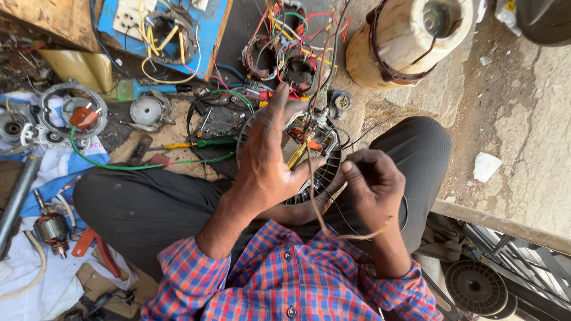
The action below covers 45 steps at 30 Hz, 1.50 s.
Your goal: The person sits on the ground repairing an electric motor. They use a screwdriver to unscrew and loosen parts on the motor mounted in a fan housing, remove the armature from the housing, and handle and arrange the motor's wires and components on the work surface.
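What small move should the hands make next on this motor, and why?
Probably draw the thin wire taut with the right hand: it hangs slack, looping from the motor housing below the pinch, while the left hand rests on the housing.

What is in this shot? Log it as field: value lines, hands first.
left hand: left hand spread open over the round motor housing, fingers on its top
right hand: right hand closed, pinching a thin brown wire
wire path: runs from the housing past the right hand and loops down by the checked shirt
support: housing rests in the lap, between dark trousers
nearby ground: green-handled screwdriver, green cable, wound stators with coloured leads
upper right: cream cylindrical casing
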Available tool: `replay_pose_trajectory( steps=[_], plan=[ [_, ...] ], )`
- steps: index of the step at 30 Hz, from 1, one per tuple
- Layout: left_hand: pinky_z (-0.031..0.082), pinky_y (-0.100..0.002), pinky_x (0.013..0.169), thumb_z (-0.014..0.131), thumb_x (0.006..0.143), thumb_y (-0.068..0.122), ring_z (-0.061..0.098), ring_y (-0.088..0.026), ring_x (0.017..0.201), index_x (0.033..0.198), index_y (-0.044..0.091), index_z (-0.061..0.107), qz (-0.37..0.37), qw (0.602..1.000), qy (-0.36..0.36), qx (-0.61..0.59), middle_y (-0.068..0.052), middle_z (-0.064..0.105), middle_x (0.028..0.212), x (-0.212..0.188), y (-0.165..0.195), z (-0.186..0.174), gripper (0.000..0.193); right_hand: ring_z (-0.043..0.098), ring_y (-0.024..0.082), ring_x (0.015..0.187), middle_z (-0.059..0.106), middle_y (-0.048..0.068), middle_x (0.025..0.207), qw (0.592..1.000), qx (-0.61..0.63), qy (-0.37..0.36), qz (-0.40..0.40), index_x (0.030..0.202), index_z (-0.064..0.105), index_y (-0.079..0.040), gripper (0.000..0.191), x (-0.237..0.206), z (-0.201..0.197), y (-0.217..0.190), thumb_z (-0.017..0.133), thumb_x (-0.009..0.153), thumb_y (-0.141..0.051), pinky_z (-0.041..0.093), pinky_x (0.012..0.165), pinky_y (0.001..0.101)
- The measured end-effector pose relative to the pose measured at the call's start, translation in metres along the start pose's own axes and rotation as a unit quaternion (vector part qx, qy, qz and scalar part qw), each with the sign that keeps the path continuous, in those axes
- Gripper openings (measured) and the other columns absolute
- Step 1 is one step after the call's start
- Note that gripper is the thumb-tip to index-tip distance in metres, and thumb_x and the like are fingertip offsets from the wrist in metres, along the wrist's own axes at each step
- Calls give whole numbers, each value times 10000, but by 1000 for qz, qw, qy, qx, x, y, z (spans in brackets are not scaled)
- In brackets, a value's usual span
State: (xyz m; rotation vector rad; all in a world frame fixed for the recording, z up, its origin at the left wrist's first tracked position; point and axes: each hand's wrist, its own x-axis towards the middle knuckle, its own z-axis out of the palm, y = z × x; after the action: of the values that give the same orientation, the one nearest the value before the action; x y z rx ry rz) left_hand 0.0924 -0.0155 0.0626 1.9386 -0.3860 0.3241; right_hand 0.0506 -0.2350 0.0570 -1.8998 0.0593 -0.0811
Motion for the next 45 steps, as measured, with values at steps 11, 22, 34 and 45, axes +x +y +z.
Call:
replay_pose_trajectory(
  steps=[11,22,34,45],
  plan=[
    [413,-177,655,592,1163,181,459,-31,739,1571,51,429,-121,827,-7,-548,26,547,910,55,35,-16,458,630,69,829,713,32,912,999,22,-13,28,1058,691,30,157,-11,-7,-24,764,947,-52,534,755,226],
    [519,-501,1046,509,1134,128,650,-370,1188,1501,-3,458,121,992,22,-4,-207,636,1318,-2,93,-3,393,617,97,1023,661,16,1092,983,154,-57,-86,1266,614,24,459,14,-21,-117,820,890,-139,506,922,240],
    [620,-383,867,716,974,79,750,-286,1018,1150,86,691,15,995,54,-89,-111,739,1156,-7,116,-33,177,718,205,832,740,133,976,846,521,-85,77,1141,680,22,185,-6,-11,-87,692,982,-72,564,678,316],
    [563,-391,961,766,900,37,674,-305,1049,1088,67,656,50,986,71,-144,-91,667,1129,-10,125,-39,220,652,161,850,685,92,952,887,458,7,57,1140,669,5,215,-4,-15,-86,732,964,-103,558,794,311]
  ],
)
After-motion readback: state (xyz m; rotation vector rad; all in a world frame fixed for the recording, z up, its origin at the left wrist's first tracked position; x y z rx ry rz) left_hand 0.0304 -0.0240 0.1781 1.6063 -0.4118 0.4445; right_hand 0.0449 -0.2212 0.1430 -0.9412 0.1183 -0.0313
